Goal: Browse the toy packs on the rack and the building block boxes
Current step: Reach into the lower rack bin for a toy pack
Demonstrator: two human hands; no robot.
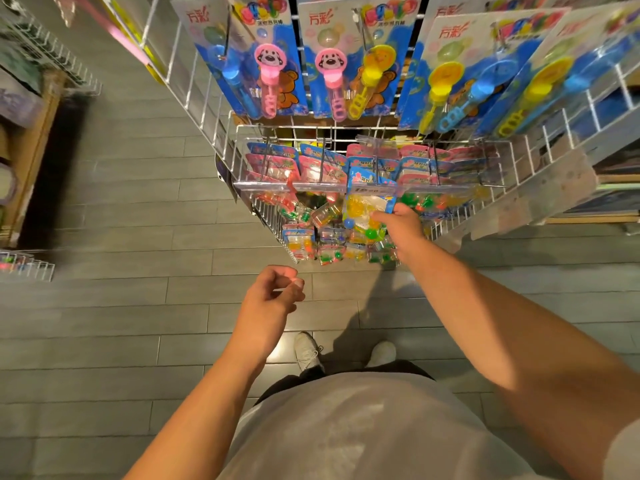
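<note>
A: What does the right hand [401, 225] do now?

B: It reaches fwd to the white wire rack [540, 157] and grips a small toy pack [369, 202], the one w/ blue header card and clear bag of yellow pieces. Fingers are curled on the pack's right edge; the thumb side I cannot see well. The pack sits at the front of the middle hooks, just below the clear price strip [311, 188].

A: And the left hand [273, 294]?

B: It hangs in the air in front of the body, well apart from the rack. Fingers are loosely curled, thumb near the fingertips, and it holds nothing.

A: Other packs?

B: Many. Same row has pink and blue small packs [277, 164] on hooks, left and right of the held one. Under them, more clear bags [329, 244] w/ green, red, yellow pieces. On the top row hang big bubble wand cards [263, 64], blue background, w/ pink, yellow and blue wands.

A: Building block boxes?

B: I cannot tell; at the right edge are some shelves [613, 188], blurred.

A: Rest of scene?

B: Grey plank floor [121, 306], the person's white shoes [308, 351] below, grey shirt [363, 427] at the bottom. At left is another wire basket [52, 53], blurred.
</note>
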